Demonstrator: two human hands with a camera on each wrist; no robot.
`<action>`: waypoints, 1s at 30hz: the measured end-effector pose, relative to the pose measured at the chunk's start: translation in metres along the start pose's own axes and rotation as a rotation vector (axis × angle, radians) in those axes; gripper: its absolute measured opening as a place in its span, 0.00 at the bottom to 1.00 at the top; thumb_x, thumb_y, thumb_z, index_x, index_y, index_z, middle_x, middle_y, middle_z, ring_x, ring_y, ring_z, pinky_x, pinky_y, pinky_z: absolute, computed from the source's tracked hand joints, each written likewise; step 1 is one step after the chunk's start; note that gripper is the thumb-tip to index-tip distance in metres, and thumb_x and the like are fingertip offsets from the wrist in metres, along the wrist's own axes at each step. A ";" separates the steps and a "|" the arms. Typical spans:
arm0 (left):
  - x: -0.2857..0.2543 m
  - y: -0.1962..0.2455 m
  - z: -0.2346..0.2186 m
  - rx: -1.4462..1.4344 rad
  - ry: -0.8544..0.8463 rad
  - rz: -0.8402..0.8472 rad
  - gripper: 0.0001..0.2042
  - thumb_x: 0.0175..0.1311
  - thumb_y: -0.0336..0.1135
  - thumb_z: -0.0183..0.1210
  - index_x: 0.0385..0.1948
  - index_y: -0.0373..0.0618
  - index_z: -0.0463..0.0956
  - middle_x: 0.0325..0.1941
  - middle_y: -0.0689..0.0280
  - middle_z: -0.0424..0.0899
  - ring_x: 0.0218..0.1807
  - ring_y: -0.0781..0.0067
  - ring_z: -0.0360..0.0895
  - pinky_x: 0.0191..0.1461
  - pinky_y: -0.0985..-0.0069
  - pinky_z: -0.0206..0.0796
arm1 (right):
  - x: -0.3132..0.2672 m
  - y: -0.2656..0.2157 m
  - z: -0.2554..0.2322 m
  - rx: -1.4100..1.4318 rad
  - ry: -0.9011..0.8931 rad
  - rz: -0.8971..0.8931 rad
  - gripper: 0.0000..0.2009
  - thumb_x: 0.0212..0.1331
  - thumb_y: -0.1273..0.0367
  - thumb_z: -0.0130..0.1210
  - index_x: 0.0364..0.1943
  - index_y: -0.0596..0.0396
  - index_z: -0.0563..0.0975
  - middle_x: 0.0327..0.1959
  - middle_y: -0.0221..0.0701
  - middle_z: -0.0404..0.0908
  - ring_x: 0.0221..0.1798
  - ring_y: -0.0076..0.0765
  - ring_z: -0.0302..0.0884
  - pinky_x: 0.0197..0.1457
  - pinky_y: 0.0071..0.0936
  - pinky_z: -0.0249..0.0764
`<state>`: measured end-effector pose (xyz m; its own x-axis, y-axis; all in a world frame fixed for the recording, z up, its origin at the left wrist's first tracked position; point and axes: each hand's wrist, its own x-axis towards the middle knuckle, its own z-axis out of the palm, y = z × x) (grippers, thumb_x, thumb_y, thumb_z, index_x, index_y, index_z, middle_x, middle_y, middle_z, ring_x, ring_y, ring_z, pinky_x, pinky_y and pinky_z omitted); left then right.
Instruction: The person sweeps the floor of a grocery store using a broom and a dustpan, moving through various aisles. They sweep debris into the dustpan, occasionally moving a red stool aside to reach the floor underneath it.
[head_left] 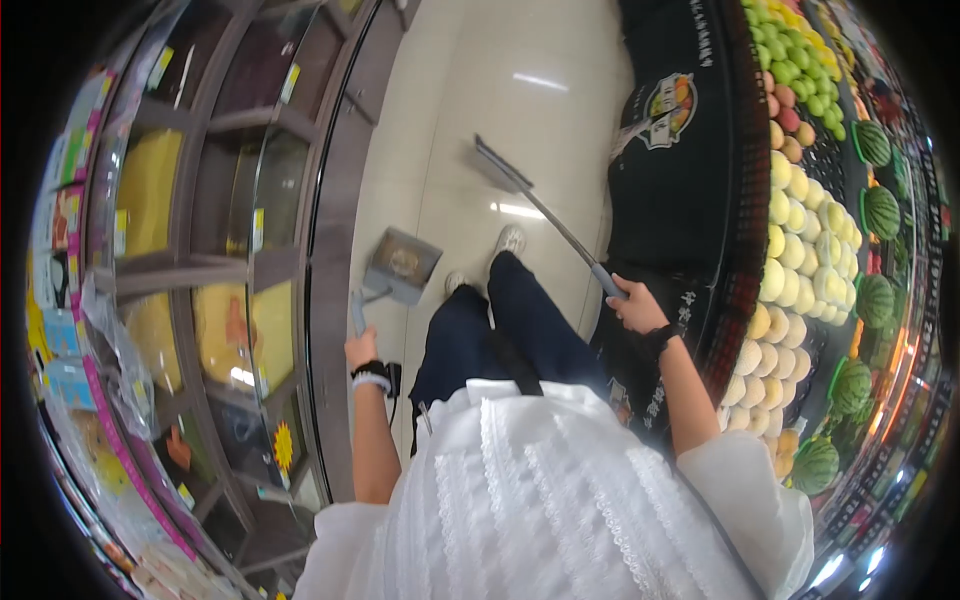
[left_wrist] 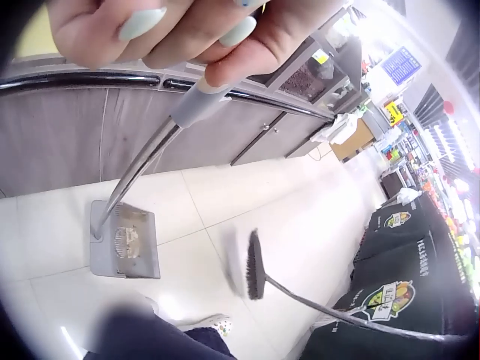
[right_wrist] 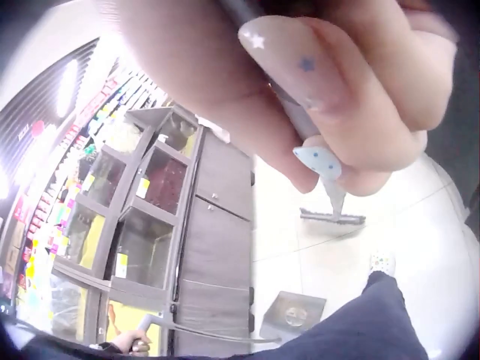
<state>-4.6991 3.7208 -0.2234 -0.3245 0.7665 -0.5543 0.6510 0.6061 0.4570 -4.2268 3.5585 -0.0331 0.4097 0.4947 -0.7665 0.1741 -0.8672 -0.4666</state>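
Observation:
My left hand grips the grey handle of a long-handled dustpan, with the fingers curled round it. The pan hangs low over the tiles beside my feet, its inside patterned with a round mark in the left wrist view. My right hand holds a broom by its grey grip, fingers and thumb wrapped round. The broom's dark bristled head lies out ahead of my shoes, apart from the pan, over the pale floor.
Wooden display bins with clear fronts line the left side. To the right, a stand draped in black cloth carries melons, green apples and watermelons. A tiled aisle runs between them.

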 end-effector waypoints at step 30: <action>0.005 0.285 0.082 -0.421 -0.111 -0.168 0.11 0.39 0.33 0.57 0.08 0.43 0.64 0.06 0.69 0.60 0.07 0.76 0.57 0.12 0.79 0.51 | 0.213 0.005 -0.018 0.605 0.136 0.056 0.05 0.48 0.75 0.49 0.28 0.64 0.68 0.12 0.32 0.67 0.11 0.28 0.66 0.13 0.27 0.62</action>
<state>-4.4590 3.8798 -0.1530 -0.3112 0.6370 -0.7053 0.2530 0.7709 0.5846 -4.1228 3.6580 -0.1906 0.5210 0.4029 -0.7525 -0.3728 -0.6856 -0.6252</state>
